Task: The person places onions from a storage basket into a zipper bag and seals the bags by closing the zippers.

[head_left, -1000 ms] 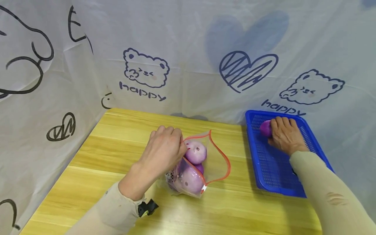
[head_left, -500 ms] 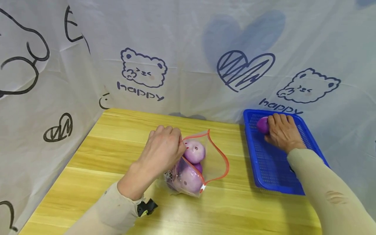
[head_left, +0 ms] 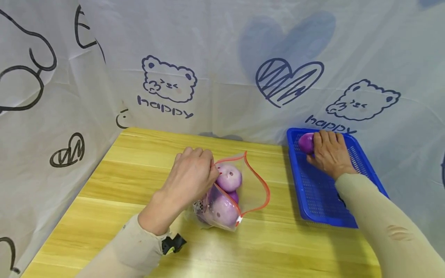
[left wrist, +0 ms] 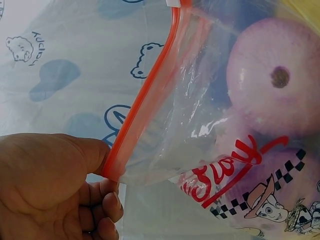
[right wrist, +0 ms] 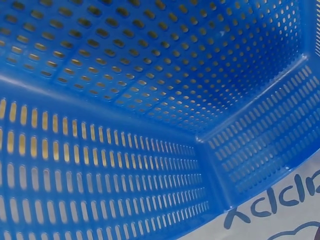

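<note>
We see the round purple ball [head_left: 306, 143] move from the middle of the blue perforated plastic basket [head_left: 323, 200] into its far left corner, where our right hand [head_left: 329, 153] now curls its fingers around it. That puts the ball at the wall, seemingly about to be set down. Our left hand [head_left: 192, 178] stays put near the counter's [head_left: 114, 185] middle, pinching the orange zip rim of the clear plastic bag [head_left: 255, 185], which holds pale purple balls [head_left: 229, 177].
</note>
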Motion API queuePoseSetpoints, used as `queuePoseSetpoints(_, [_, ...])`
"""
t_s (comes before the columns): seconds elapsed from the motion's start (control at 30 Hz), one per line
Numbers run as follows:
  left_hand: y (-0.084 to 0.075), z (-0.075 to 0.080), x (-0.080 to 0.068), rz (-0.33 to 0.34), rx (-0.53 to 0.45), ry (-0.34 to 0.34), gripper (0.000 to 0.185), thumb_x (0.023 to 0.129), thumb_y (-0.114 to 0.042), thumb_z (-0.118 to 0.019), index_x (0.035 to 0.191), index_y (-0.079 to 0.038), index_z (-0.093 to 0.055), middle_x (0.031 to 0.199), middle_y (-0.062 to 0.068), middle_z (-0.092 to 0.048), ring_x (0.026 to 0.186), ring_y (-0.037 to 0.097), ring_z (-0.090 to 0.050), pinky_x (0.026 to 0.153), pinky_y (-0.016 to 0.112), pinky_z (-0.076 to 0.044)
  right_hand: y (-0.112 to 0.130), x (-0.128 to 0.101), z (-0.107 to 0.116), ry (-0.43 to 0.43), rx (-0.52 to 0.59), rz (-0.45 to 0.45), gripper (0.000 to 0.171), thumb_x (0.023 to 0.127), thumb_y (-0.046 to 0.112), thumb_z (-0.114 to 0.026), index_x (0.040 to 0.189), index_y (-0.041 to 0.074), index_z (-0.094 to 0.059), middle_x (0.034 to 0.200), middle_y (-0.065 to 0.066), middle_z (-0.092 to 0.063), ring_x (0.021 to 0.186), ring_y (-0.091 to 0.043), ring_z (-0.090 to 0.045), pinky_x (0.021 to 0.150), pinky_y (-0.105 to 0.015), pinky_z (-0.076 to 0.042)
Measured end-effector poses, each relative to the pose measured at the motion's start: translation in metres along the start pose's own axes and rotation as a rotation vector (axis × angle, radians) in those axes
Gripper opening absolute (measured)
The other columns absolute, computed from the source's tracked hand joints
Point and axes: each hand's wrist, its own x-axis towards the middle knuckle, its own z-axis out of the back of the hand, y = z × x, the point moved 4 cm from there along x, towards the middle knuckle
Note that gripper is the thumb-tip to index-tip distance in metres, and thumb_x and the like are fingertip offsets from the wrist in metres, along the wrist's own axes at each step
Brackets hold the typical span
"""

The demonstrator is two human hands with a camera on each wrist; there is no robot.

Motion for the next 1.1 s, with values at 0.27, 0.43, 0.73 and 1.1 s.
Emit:
queuePoseSetpoints(0.27, [0.001, 0.001, 0.001, 0.012, -0.003, 0.009, 0.014, 0.091, -0.016, -0.063, 0.079, -0.011, -0.058, 0.075, 0.003, -0.054, 0.075, 0.028, -0.049, 0.069, 0.04, -0.038, 0.0, 0.002, 0.006, 0.002, -0.009, -0.002, 0.075, 0.077, 0.042, -0.083, 0.117, -0.008, -0.044, 0.108, -0.027, -0.046, 0.102, -0.048, -0.048, 0.09, -0.061, -0.041])
queuePoseSetpoints(0.43, [0.001, 0.002, 0.001, 0.009, -0.003, 0.009, 0.014, 0.091, -0.015, -0.063, 0.079, -0.011, -0.058, 0.075, 0.003, -0.054, 0.075, 0.028, -0.049, 0.069, 0.04, -0.04, 0.0, 0.004, 0.012, -0.008, -0.008, 0.0, 0.077, 0.078, 0.042, -0.083, 0.119, -0.009, -0.043, 0.11, -0.027, -0.046, 0.103, -0.048, -0.049, 0.091, -0.062, -0.041])
queuePoseSetpoints(0.73, [0.0, 0.004, 0.002, -0.013, -0.002, -0.015, 0.013, 0.09, -0.014, -0.064, 0.079, -0.01, -0.059, 0.075, 0.004, -0.055, 0.074, 0.028, -0.049, 0.069, 0.04, -0.04, 0.004, 0.01, 0.023, -0.037, 0.014, -0.015, 0.076, 0.082, 0.043, -0.079, 0.124, -0.009, -0.043, 0.113, -0.028, -0.047, 0.104, -0.048, -0.048, 0.092, -0.062, -0.041])
queuePoseSetpoints(1.1, [-0.001, 0.007, 0.003, -0.062, 0.03, -0.066, 0.016, 0.088, -0.011, -0.064, 0.075, -0.009, -0.055, 0.07, 0.005, -0.051, 0.069, 0.029, -0.045, 0.066, 0.041, -0.039, 0.008, 0.016, 0.036, -0.065, 0.006, 0.001, 0.075, 0.085, 0.047, -0.073, 0.125, -0.009, -0.042, 0.114, -0.029, -0.047, 0.101, -0.048, -0.046, 0.089, -0.062, -0.04])
